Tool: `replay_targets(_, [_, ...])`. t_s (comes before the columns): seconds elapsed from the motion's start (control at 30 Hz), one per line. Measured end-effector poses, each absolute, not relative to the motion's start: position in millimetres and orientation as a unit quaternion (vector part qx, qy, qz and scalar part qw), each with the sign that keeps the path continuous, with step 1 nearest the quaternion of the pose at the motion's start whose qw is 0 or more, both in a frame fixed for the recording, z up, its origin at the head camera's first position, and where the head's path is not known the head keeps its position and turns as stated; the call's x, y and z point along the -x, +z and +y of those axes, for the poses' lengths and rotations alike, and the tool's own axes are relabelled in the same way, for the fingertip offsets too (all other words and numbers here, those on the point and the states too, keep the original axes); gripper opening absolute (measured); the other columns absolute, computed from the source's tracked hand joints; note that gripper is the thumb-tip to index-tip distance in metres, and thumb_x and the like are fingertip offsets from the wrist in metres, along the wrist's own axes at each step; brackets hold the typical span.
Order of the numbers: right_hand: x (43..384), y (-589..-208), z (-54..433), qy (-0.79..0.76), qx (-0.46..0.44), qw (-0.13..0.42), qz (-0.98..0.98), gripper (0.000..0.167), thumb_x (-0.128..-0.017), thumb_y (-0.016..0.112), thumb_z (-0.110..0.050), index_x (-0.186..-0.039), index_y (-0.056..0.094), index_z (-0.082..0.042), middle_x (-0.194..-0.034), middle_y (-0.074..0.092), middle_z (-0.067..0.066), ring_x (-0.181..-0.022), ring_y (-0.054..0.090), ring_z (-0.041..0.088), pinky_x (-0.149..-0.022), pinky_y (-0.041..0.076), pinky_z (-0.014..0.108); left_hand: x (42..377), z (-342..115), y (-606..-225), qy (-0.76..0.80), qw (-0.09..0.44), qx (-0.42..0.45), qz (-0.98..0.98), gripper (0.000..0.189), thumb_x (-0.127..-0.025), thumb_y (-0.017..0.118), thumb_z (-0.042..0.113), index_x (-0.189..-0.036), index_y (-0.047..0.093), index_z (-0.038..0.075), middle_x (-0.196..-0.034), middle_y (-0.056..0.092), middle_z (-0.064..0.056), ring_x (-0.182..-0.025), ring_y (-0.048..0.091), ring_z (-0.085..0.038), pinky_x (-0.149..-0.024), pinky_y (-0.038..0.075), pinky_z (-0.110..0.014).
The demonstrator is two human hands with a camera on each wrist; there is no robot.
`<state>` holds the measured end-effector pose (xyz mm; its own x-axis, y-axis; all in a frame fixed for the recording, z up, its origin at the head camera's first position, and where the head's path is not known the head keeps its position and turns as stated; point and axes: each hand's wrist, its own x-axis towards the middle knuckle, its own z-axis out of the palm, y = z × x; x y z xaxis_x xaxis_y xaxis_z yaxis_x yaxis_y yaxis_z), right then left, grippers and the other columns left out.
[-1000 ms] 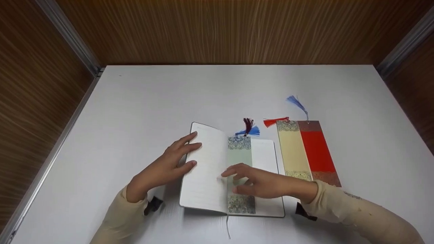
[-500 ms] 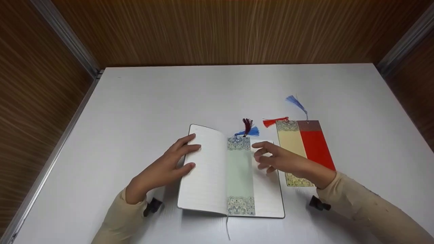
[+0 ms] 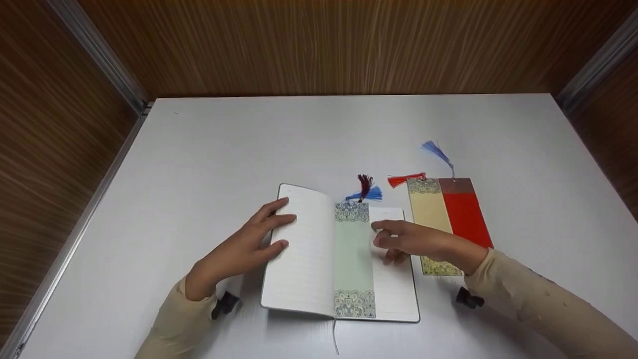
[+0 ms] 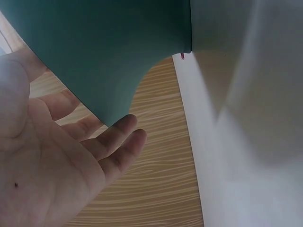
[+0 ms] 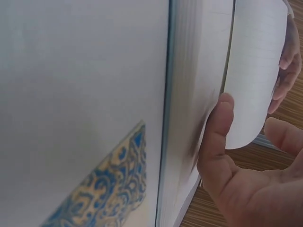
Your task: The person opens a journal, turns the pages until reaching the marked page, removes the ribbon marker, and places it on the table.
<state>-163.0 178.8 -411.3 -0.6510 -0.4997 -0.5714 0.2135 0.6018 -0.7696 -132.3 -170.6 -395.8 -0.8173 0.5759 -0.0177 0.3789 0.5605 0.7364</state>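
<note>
A notebook (image 3: 299, 259) lies open on the white table, its left side raised off the surface. My left hand (image 3: 239, 247) grips that raised edge: fingertips and thumb rest on the page, and in the left wrist view other fingers lie against the green cover (image 4: 109, 52). Along the gutter, on the right page, lies a pale green bookmark (image 3: 353, 257) with patterned ends. My right hand (image 3: 423, 239) is over the right page with bent fingers and holds nothing. One fingertip is at the bookmark's right edge; the head view does not settle whether it touches.
Right of the notebook lie a yellow bookmark (image 3: 429, 212) with a red tassel (image 3: 404, 180) and a red bookmark (image 3: 466, 214) with a blue tassel (image 3: 436, 150). Maroon (image 3: 365, 185) and blue tassels stick out above the notebook. Brown wood-grain panels (image 3: 319, 47) border the table.
My right hand has left the middle of the pale green bookmark and moved right and up to its right edge, then slightly down. The left hand stays on the notebook's left edge.
</note>
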Motion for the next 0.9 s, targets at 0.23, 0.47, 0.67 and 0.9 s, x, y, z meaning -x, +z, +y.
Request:
replay_targets(0.23, [164.2, -413.6, 179.7, -0.448, 0.087, 0.409, 0.790, 0.061, -0.097, 0.056, -0.025, -0.148, 0.032, -0.003, -0.118, 0.059, 0.014, -0.082, 0.065, 0.016, -0.076, 0.053, 0.027, 132.8, -170.2, -398.8, 0.372, 0.126, -0.276, 0.878, 0.049, -0.098, 0.057, 0.021, -0.143, 0.045, 0.005, -0.160, 0.019, -0.011, -0.147, 0.024, -0.033, -0.111, 0.033, -0.051])
replay_targets(0.47, [160.5, -417.9, 177.9, -0.524, 0.080, 0.407, 0.744, 0.061, -0.097, 0.055, -0.020, -0.146, 0.022, -0.006, -0.116, 0.055, 0.014, -0.087, 0.070, 0.021, -0.079, 0.056, 0.031, 132.0, -170.0, -398.7, 0.366, 0.127, -0.274, 0.880, 0.050, -0.098, 0.056, 0.019, -0.144, 0.043, 0.006, -0.160, 0.019, -0.010, -0.147, 0.024, -0.031, -0.112, 0.033, -0.050])
replay_targets(0.67, [154.1, -420.9, 169.4, -0.558, 0.069, 0.407, 0.720, 0.066, -0.097, 0.055, -0.016, -0.146, 0.012, -0.010, -0.113, 0.053, 0.014, -0.083, 0.072, 0.022, -0.078, 0.057, 0.031, 132.0, -169.9, -400.5, 0.361, 0.125, -0.278, 0.881, 0.052, -0.099, 0.055, 0.020, -0.146, 0.040, 0.005, -0.160, 0.019, -0.012, -0.147, 0.024, -0.032, -0.112, 0.032, -0.051])
replay_targets(0.9, [144.6, -424.4, 156.6, -0.570, 0.071, 0.399, 0.715, 0.071, -0.094, 0.056, -0.010, -0.145, 0.007, -0.008, -0.099, 0.052, 0.011, -0.069, 0.068, 0.017, -0.068, 0.058, 0.031, 131.9, -170.1, -401.3, 0.363, 0.125, -0.279, 0.880, 0.054, -0.099, 0.054, 0.021, -0.147, 0.037, 0.003, -0.160, 0.018, -0.012, -0.147, 0.024, -0.032, -0.112, 0.032, -0.051])
